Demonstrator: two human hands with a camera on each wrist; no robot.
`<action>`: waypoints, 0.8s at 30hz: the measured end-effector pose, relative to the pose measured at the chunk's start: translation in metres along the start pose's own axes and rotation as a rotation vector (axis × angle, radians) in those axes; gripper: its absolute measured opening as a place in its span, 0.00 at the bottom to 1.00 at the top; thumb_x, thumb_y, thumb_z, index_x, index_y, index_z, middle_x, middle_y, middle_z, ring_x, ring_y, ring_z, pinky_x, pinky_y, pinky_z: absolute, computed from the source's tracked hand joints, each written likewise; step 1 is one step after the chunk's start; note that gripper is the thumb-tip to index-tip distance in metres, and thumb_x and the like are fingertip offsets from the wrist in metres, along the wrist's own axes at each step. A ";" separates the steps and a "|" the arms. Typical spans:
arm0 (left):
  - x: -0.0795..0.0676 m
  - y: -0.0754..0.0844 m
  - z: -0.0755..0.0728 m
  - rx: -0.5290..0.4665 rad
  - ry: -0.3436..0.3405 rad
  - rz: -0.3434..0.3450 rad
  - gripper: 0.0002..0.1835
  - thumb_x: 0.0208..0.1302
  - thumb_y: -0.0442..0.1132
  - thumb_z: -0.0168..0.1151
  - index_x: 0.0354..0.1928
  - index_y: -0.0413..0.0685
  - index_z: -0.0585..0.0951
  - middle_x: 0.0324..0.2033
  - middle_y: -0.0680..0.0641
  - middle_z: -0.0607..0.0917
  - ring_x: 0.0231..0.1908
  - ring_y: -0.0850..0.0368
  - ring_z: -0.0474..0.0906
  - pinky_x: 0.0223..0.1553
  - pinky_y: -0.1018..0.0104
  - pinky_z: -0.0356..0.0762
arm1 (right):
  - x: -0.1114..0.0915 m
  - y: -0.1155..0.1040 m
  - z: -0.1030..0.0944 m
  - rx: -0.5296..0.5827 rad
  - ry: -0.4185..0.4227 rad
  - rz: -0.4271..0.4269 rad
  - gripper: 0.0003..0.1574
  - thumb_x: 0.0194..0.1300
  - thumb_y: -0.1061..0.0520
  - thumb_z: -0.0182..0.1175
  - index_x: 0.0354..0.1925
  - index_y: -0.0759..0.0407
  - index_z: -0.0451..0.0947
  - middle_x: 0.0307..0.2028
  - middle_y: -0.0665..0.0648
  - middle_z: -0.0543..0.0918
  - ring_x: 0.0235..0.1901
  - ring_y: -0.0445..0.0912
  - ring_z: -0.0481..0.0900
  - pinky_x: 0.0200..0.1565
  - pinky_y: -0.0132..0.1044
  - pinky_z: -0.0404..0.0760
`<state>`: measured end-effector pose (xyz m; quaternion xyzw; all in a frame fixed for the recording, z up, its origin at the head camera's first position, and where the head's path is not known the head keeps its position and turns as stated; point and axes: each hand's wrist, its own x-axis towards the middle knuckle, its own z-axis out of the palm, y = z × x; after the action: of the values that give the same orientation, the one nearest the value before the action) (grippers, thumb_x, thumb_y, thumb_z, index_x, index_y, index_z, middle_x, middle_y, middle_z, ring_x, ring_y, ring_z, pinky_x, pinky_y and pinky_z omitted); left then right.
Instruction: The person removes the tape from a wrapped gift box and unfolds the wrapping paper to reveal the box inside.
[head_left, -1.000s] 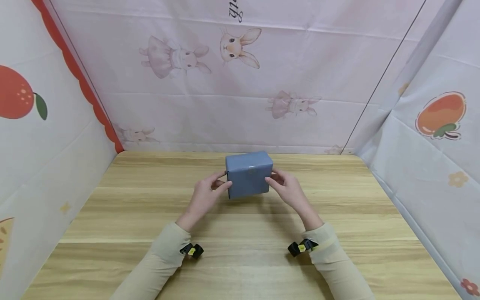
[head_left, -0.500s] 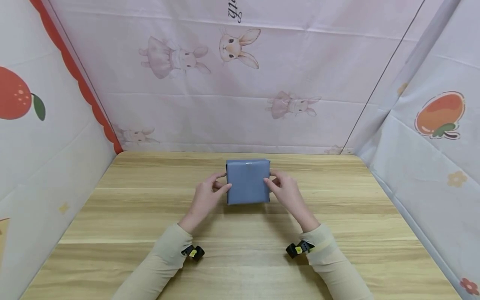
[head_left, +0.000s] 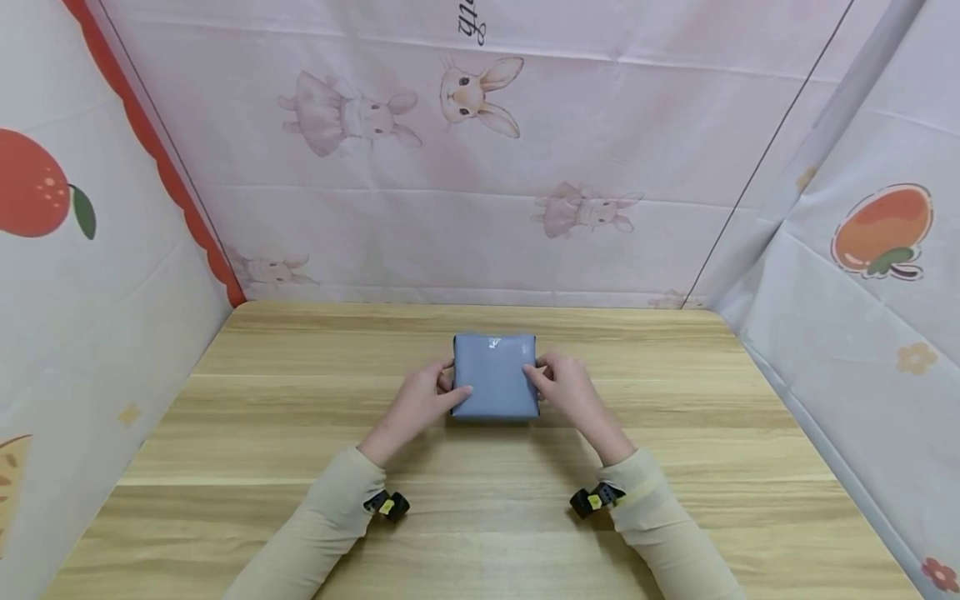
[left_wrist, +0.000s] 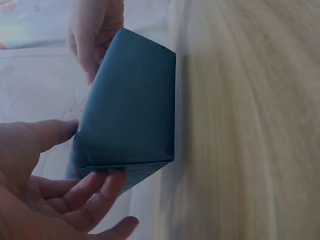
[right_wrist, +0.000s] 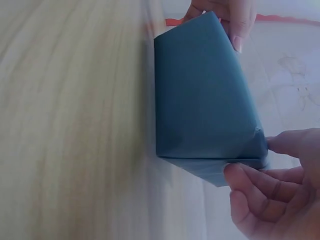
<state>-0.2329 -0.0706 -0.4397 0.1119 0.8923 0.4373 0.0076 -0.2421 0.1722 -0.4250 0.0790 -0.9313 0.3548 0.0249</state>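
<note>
A box wrapped in plain blue paper (head_left: 495,379) lies at the middle of the wooden table, its broad face up in the head view. A small shiny patch of tape shows near its far edge. My left hand (head_left: 423,398) grips the box's left side, thumb on the top face and fingers along the folded end. On the opposite side my right hand (head_left: 566,385) holds it the same way, thumb on top. Both wrist views show the box's long near side (left_wrist: 127,100) and the folded paper at its ends (right_wrist: 210,170); its underside is hidden.
The light wooden table (head_left: 480,508) reaches back to a pink cloth wall (head_left: 480,242) with rabbit prints. White cloths with fruit prints hang at the left (head_left: 112,275) and right (head_left: 847,325). Each wrist wears a small black camera.
The box has tipped from standing tilted in both hands to lying with its broad face up, lower and slightly nearer. Both hands have kept hold of its sides and lowered with it.
</note>
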 end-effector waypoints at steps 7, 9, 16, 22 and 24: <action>-0.001 0.000 0.004 0.046 -0.027 -0.004 0.38 0.61 0.47 0.68 0.68 0.36 0.68 0.30 0.47 0.77 0.30 0.58 0.71 0.33 0.66 0.70 | 0.001 0.002 0.003 -0.032 -0.029 0.013 0.22 0.70 0.50 0.58 0.49 0.68 0.79 0.21 0.55 0.79 0.19 0.41 0.72 0.21 0.31 0.71; 0.000 -0.001 0.005 0.053 -0.031 0.003 0.36 0.62 0.48 0.68 0.66 0.36 0.70 0.30 0.47 0.76 0.30 0.58 0.69 0.33 0.66 0.69 | 0.001 0.002 0.003 -0.032 -0.048 0.021 0.24 0.71 0.49 0.57 0.51 0.68 0.78 0.21 0.55 0.78 0.19 0.41 0.71 0.21 0.31 0.70; 0.003 -0.010 0.007 0.036 -0.068 -0.012 0.36 0.65 0.52 0.64 0.67 0.36 0.69 0.31 0.47 0.74 0.30 0.58 0.68 0.34 0.65 0.67 | 0.000 0.003 0.005 -0.031 -0.099 0.024 0.28 0.71 0.48 0.56 0.57 0.68 0.75 0.23 0.55 0.80 0.18 0.41 0.72 0.21 0.32 0.70; 0.004 -0.015 0.006 0.001 -0.107 -0.018 0.34 0.67 0.55 0.60 0.65 0.37 0.70 0.31 0.48 0.73 0.29 0.58 0.66 0.37 0.63 0.66 | 0.001 0.007 0.004 -0.033 -0.134 0.024 0.30 0.71 0.47 0.56 0.59 0.68 0.74 0.26 0.57 0.82 0.20 0.42 0.74 0.23 0.32 0.72; 0.004 -0.016 0.005 -0.004 -0.114 -0.014 0.35 0.67 0.56 0.59 0.66 0.37 0.69 0.31 0.48 0.72 0.29 0.58 0.65 0.37 0.63 0.66 | 0.001 0.008 0.003 -0.031 -0.138 0.028 0.30 0.71 0.47 0.56 0.59 0.68 0.74 0.28 0.57 0.83 0.21 0.42 0.74 0.24 0.32 0.72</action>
<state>-0.2398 -0.0753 -0.4552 0.1303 0.8903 0.4319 0.0619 -0.2446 0.1761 -0.4321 0.0896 -0.9371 0.3345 -0.0432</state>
